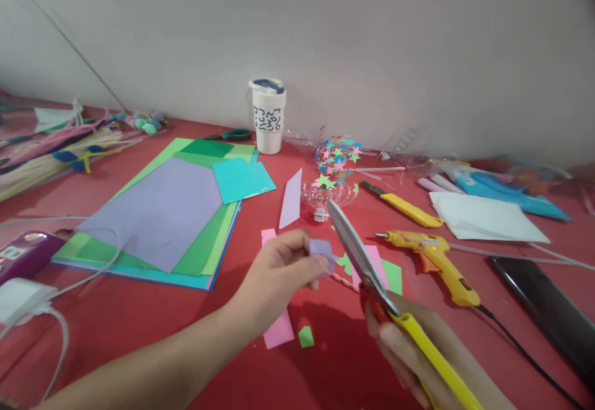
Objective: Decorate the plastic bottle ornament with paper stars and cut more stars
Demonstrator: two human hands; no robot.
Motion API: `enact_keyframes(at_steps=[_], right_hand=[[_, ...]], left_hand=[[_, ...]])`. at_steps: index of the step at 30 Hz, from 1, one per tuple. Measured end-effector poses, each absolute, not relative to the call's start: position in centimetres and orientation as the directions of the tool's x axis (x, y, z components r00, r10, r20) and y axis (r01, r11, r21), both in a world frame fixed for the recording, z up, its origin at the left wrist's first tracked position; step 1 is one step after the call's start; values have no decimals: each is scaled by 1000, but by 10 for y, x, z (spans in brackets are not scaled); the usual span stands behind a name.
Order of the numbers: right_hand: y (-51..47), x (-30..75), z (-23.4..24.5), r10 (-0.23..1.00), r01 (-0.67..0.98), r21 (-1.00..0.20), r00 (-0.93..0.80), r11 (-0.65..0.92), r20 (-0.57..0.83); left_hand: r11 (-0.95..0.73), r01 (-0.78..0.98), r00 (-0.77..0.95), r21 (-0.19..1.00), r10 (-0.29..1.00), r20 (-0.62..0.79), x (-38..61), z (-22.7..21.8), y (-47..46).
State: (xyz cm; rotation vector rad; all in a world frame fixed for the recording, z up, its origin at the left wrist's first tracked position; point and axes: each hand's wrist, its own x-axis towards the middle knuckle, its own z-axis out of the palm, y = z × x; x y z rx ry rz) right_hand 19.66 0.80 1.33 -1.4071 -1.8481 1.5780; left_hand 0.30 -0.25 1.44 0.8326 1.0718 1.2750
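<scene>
Between the thumb and fingers of my left hand (281,270) is a small piece of purple paper (320,249). My right hand (409,342) grips a pair of scissors (356,249) with yellow handles, the blades pointing up and away and looking closed. The blades are just to the right of the purple piece, apart from it. Under and around my hands lie a pink paper strip (279,329), a small green scrap (305,337) and green cut pieces (344,263). A purple paper offcut (291,199) lies beyond my left hand.
Coloured sheets (158,211) are stacked at left, near a white cup (269,115). Beyond the scissors sits a clear ball with paper stars (339,155). A yellow cutter (411,208), yellow glue gun (434,261) with cord, and black phone (543,311) lie at right. White cables (60,323) cross the left.
</scene>
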Motion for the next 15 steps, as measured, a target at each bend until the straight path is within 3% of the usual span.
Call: enact_keyframes(at_steps=[3,7,11,15], right_hand=[[11,198,7,799,472,-861,-438,-187,-413],[12,195,12,781,454,-865,-453,-213,-431],[10,190,15,751,422,-869,-478,-259,-456],[12,188,9,743,411,-863,-470,-293,-476]], left_hand=[[278,-119,205,953,946,-250,8,14,-6],[158,169,389,973,896,-213,13,12,-11],[112,246,410,963,888,-207,14,10,-14],[122,210,311,970,932,-184,13,9,-11]])
